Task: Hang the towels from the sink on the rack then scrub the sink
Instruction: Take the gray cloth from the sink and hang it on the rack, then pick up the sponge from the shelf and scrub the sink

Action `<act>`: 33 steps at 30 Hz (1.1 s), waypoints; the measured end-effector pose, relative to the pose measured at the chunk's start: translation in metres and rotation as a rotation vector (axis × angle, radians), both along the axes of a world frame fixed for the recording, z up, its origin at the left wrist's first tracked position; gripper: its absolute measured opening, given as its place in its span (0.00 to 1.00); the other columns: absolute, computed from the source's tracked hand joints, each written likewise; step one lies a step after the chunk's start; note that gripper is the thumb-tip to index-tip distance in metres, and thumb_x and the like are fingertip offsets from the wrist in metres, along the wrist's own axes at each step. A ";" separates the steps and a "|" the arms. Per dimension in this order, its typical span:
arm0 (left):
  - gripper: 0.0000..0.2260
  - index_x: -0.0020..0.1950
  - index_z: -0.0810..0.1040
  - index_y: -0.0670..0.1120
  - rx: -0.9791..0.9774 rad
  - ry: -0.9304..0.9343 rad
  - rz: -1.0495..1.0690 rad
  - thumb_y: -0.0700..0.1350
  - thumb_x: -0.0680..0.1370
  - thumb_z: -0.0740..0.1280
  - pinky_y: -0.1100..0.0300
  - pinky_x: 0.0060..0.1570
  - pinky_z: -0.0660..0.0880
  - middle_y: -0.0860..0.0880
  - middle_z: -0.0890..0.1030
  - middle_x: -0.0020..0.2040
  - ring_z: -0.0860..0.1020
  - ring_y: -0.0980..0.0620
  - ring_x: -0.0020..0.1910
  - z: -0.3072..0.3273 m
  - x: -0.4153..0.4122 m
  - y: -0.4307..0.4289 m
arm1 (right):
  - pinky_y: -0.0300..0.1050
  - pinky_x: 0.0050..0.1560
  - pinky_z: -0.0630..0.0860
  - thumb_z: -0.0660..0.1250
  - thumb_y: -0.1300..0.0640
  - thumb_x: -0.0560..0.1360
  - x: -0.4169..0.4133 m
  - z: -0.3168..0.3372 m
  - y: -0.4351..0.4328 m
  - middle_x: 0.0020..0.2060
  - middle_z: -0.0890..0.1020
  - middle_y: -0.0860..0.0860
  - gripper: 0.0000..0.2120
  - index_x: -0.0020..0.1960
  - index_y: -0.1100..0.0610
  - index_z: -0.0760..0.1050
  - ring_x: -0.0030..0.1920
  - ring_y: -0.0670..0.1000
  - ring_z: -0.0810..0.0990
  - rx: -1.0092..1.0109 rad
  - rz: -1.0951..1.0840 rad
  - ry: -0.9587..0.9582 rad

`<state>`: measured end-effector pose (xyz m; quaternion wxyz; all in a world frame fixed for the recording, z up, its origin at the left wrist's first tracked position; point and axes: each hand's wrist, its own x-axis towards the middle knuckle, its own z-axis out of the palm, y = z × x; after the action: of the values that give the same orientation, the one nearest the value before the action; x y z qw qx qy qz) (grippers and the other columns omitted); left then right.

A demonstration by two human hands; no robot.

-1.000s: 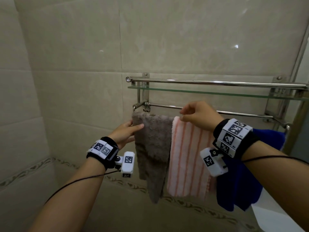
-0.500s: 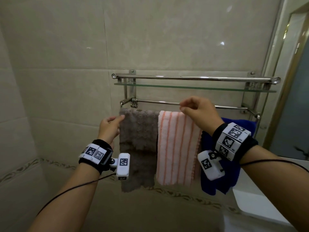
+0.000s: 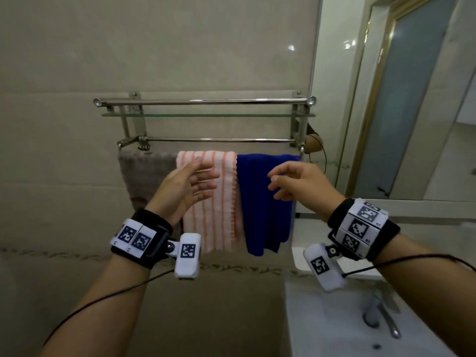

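Note:
Three towels hang side by side on the lower bar of the metal wall rack [image 3: 206,101]: a grey towel [image 3: 146,173] at the left, an orange-striped white towel [image 3: 219,215] in the middle and a blue towel [image 3: 260,202] at the right. My left hand [image 3: 186,189] is held in front of the striped towel, fingers spread, holding nothing. In front of the blue towel's right part is my right hand [image 3: 298,184], with fingers loosely curled and empty. The white sink [image 3: 334,331] lies at the lower right.
A glass shelf [image 3: 208,115] sits under the rack's top bar. A chrome faucet [image 3: 386,320] stands at the sink's back. A mirror with a gold frame [image 3: 412,99] fills the upper right. Tiled wall lies behind and to the left.
Both hands have let go of the towels and drawn back from the rack. The view has shifted right and down, bringing the sink and the mirror into sight.

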<state>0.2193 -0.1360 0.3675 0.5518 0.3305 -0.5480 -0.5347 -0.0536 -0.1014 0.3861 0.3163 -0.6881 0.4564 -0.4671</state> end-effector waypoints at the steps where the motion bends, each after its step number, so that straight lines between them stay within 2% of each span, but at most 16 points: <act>1: 0.20 0.58 0.79 0.46 0.007 -0.005 -0.035 0.59 0.76 0.63 0.59 0.42 0.80 0.47 0.86 0.48 0.83 0.52 0.43 -0.001 -0.015 0.005 | 0.38 0.39 0.81 0.68 0.59 0.77 -0.013 -0.003 0.009 0.40 0.86 0.51 0.04 0.50 0.54 0.80 0.37 0.49 0.84 0.021 0.000 0.007; 10: 0.18 0.60 0.80 0.46 0.076 -0.133 -0.195 0.57 0.81 0.60 0.58 0.44 0.80 0.44 0.86 0.52 0.84 0.50 0.45 -0.039 -0.139 0.038 | 0.41 0.39 0.79 0.68 0.59 0.77 -0.142 -0.038 0.074 0.39 0.86 0.54 0.05 0.49 0.60 0.81 0.36 0.50 0.83 0.176 -0.154 -0.003; 20: 0.17 0.60 0.80 0.46 0.240 -0.174 -0.265 0.56 0.81 0.62 0.59 0.42 0.80 0.45 0.86 0.52 0.84 0.51 0.44 -0.100 -0.264 0.072 | 0.41 0.34 0.78 0.68 0.58 0.77 -0.301 -0.108 0.138 0.37 0.86 0.53 0.04 0.48 0.56 0.81 0.31 0.48 0.82 0.371 -0.417 -0.250; 25: 0.16 0.60 0.79 0.46 0.364 -0.154 -0.235 0.55 0.81 0.63 0.59 0.38 0.80 0.45 0.86 0.54 0.85 0.50 0.45 -0.138 -0.306 0.084 | 0.39 0.32 0.77 0.67 0.58 0.77 -0.357 -0.147 0.160 0.35 0.85 0.51 0.04 0.47 0.56 0.81 0.28 0.46 0.80 0.480 -0.521 -0.294; 29: 0.16 0.60 0.79 0.46 0.443 -0.168 -0.209 0.56 0.80 0.63 0.57 0.43 0.80 0.47 0.86 0.53 0.84 0.50 0.46 -0.164 -0.332 0.089 | 0.38 0.31 0.77 0.68 0.57 0.77 -0.381 -0.173 0.165 0.35 0.84 0.51 0.03 0.45 0.55 0.80 0.29 0.47 0.80 0.548 -0.578 -0.293; 33: 0.18 0.63 0.77 0.46 0.530 -0.181 -0.206 0.57 0.80 0.64 0.55 0.47 0.79 0.46 0.85 0.56 0.83 0.48 0.52 -0.187 -0.351 0.079 | 0.41 0.33 0.77 0.67 0.58 0.77 -0.392 -0.191 0.153 0.37 0.84 0.51 0.04 0.49 0.56 0.79 0.33 0.49 0.81 0.590 -0.588 -0.305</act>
<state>-0.1313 -0.0569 0.1803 0.3379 0.4521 -0.4671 -0.6807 -0.4454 0.0515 0.1954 0.4165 -0.3324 0.6947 -0.4831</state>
